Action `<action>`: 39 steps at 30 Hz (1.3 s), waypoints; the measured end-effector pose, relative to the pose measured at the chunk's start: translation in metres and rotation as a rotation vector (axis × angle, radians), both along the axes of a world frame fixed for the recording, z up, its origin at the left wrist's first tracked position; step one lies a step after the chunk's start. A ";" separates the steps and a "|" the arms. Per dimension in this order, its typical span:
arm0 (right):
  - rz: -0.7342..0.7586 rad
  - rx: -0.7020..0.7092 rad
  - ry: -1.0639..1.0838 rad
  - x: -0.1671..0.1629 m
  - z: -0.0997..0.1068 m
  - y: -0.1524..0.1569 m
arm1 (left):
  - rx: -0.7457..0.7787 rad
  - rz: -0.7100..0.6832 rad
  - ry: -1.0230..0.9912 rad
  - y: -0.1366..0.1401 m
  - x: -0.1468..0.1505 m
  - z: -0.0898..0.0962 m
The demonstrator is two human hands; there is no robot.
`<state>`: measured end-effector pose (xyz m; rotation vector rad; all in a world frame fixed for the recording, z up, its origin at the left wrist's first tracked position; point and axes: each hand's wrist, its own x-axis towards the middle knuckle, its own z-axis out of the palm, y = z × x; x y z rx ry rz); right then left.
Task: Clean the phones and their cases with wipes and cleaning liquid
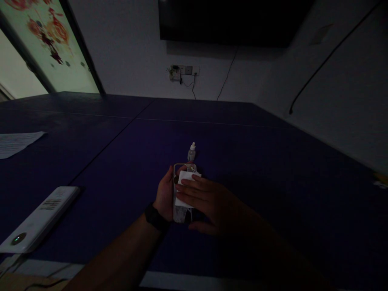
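Note:
My left hand [165,196] is closed around the left side of a clear phone case [179,216] with a dark pattern near its lower end. Fingers of that hand show through the top of the case. A folded white cloth [185,199] lies across the middle of the case. My right hand [209,200] holds this cloth against the case under its outstretched fingers, thumb apart at the lower edge. Just beyond the case, a small clear dropper bottle [191,154] with a white cap stands upright on the dark blue table [242,161].
At the left lies a long white device [42,218] with a barcode label and a lit round display, cables at its near end. Farther back is a printed paper sheet [18,143]. A socket panel [183,72] and a dark screen [227,20] are on the wall.

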<state>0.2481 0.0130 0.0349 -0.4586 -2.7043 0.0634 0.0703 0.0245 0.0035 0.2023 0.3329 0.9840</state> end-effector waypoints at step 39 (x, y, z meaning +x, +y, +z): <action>-0.019 -0.338 0.402 -0.016 -0.022 -0.004 | 0.027 0.144 0.160 0.009 -0.020 0.012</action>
